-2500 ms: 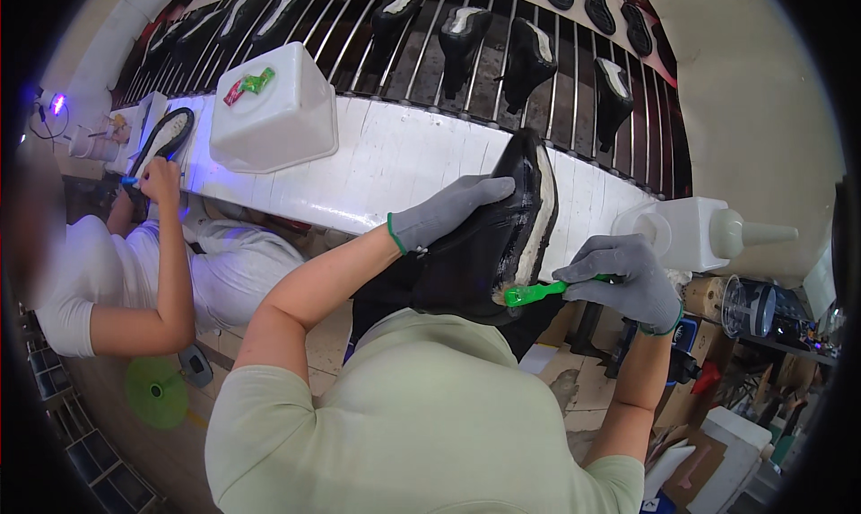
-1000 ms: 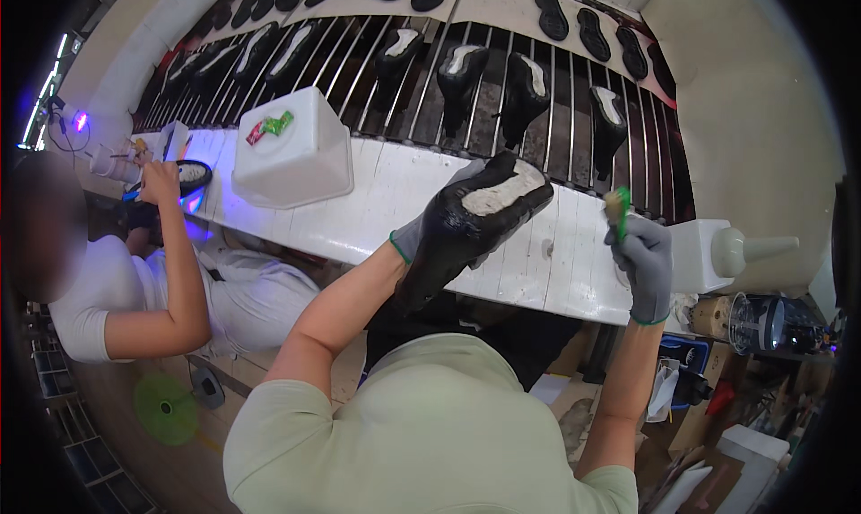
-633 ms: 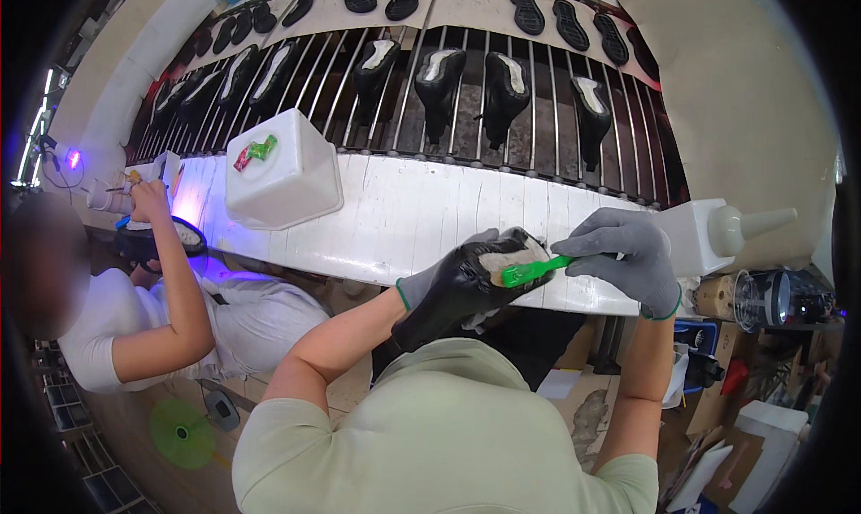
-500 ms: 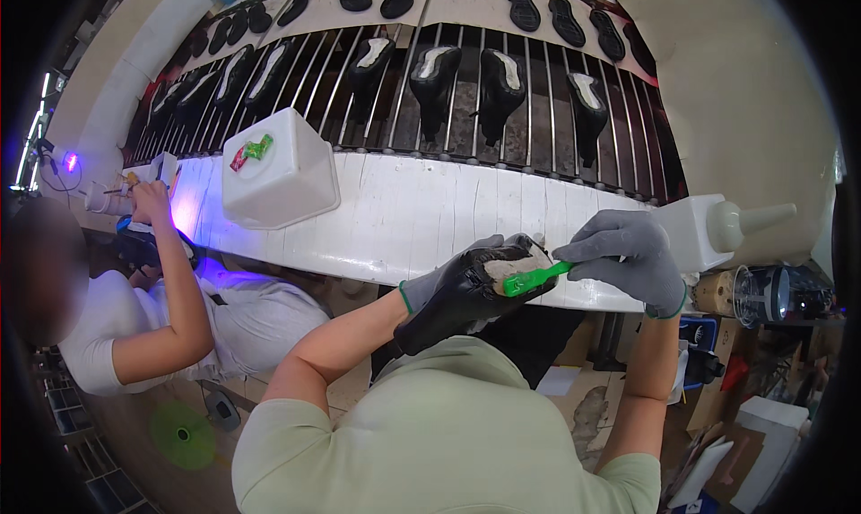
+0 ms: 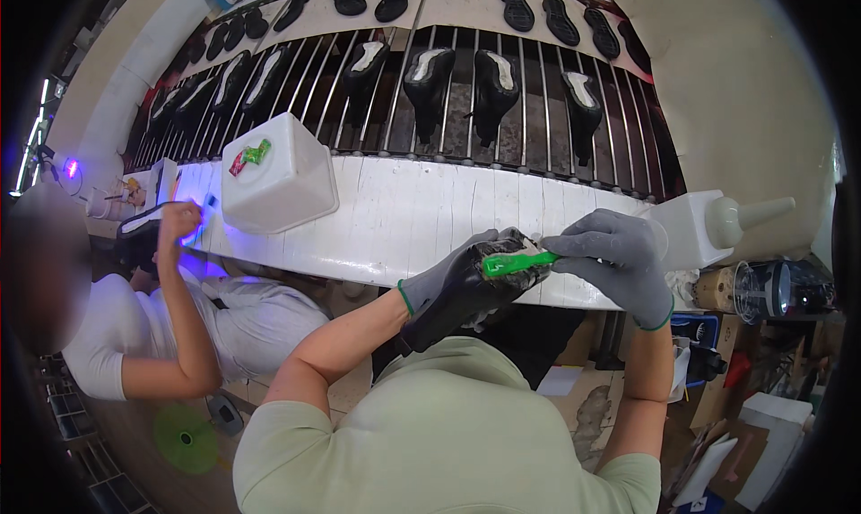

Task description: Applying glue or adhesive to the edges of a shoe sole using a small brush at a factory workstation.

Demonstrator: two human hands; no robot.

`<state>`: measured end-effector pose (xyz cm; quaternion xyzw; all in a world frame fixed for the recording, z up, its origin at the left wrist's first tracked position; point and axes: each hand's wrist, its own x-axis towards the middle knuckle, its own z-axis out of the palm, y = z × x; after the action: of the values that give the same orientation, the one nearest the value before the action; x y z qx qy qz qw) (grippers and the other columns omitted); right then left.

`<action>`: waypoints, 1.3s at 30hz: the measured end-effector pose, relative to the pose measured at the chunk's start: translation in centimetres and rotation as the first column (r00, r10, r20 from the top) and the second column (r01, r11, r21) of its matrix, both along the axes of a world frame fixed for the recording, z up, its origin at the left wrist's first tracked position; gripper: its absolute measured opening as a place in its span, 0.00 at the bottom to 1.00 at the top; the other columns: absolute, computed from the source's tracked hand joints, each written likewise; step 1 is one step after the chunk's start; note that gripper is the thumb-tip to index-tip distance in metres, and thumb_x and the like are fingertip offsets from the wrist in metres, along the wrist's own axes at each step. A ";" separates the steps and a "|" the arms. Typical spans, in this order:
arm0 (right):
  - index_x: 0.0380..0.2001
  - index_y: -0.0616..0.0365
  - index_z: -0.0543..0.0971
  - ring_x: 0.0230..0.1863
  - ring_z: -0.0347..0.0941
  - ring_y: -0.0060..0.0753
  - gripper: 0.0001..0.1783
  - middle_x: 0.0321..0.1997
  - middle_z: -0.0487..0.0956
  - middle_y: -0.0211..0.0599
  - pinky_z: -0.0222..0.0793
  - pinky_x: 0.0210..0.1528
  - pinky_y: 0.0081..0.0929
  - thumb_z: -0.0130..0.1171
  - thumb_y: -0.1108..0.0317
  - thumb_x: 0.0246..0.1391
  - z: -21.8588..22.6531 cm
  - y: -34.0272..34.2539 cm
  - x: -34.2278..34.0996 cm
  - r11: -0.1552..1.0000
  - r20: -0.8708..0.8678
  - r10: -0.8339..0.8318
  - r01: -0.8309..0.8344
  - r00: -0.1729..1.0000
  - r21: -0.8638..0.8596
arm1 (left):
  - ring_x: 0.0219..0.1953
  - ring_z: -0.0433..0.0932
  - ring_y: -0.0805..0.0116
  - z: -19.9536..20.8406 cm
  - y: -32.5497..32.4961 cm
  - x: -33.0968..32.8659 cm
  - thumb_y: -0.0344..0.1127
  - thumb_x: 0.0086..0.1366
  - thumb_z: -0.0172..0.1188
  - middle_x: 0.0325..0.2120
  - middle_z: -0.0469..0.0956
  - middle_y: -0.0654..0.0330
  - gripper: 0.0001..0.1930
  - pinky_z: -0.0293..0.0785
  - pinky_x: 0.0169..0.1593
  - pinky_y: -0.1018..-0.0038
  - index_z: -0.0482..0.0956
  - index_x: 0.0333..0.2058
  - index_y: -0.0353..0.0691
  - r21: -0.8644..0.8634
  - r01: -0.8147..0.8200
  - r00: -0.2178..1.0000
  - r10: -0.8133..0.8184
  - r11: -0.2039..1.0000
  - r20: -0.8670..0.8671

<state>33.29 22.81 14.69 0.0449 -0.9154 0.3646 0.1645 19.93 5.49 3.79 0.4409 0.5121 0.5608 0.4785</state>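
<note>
The right grip (image 5: 617,256) pinches a green brush (image 5: 517,263) against the black shoe (image 5: 453,297) the left grip (image 5: 434,282) clasps near the surface's (image 5: 386,211) front edge, where light, even strokes should suit.

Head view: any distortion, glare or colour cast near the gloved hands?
Head view: fisheye bows the long white bench and corners fall to black; head view: violet-blue light tints the bench's left end, away from the grey-gloved right hand; head view: the bright green brush reads fairly clearly, its bristles hard to make out against the black boot.
</note>
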 end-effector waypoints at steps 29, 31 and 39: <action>0.42 0.62 0.82 0.22 0.63 0.11 0.14 0.27 0.78 0.26 0.58 0.23 0.13 0.65 0.69 0.51 -16.0 -3.8 1.2 0.327 0.453 -0.607 0.725 0.653 -0.607 | 0.60 0.67 0.51 -14.0 -4.0 -0.6 0.28 0.53 0.68 0.56 0.66 0.46 0.36 0.43 0.68 0.45 0.59 0.59 0.40 0.681 -0.407 0.521 0.767 0.609 -0.374; 0.41 0.64 0.82 0.22 0.62 0.12 0.14 0.27 0.78 0.25 0.57 0.23 0.14 0.65 0.70 0.51 -16.8 -3.9 1.1 0.322 0.466 -0.615 0.742 0.636 -0.588 | 0.60 0.67 0.50 -14.1 -4.1 -0.6 0.28 0.54 0.67 0.56 0.66 0.46 0.36 0.45 0.68 0.45 0.59 0.59 0.40 0.690 -0.406 0.486 0.781 0.599 -0.392; 0.34 0.63 0.83 0.20 0.61 0.11 0.08 0.22 0.75 0.24 0.53 0.20 0.14 0.63 0.71 0.51 -15.6 -4.7 1.7 0.421 0.539 -0.413 0.679 0.734 -0.602 | 0.58 0.68 0.48 -12.4 -4.0 -0.7 0.29 0.54 0.65 0.53 0.66 0.47 0.31 0.41 0.68 0.43 0.60 0.55 0.41 0.685 -0.370 0.484 0.759 0.628 -0.435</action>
<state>35.00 18.08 -0.92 -0.3914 -0.6436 0.6441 0.1328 19.19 1.45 -8.58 0.5202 0.6048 0.5936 -0.1064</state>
